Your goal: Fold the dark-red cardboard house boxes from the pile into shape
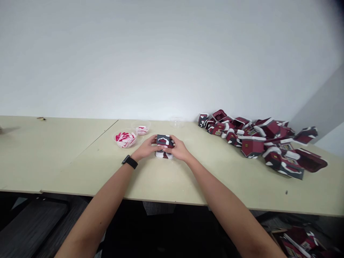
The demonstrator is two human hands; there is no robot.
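A small toy house [164, 140] with a dark roof, white snow-like trim and a maroon body stands on the table in front of me. My left hand [147, 147] grips its left side, the thumb across the front. On the other side my right hand [180, 147] holds it, with the fingers around the edge and the thumb at the front. The white base shows below my thumbs; much of the walls is hidden by my fingers. A clear bowl [114, 139] of red and white striped pieces sits left of my left hand.
Behind that bowl stands a second clear bowl [148, 123] with similar pieces. A clear lid or dish [176, 123] lies near the wall. Many maroon house parts [252, 147] are heaped at right; more parts [301, 238] lie below the table edge.
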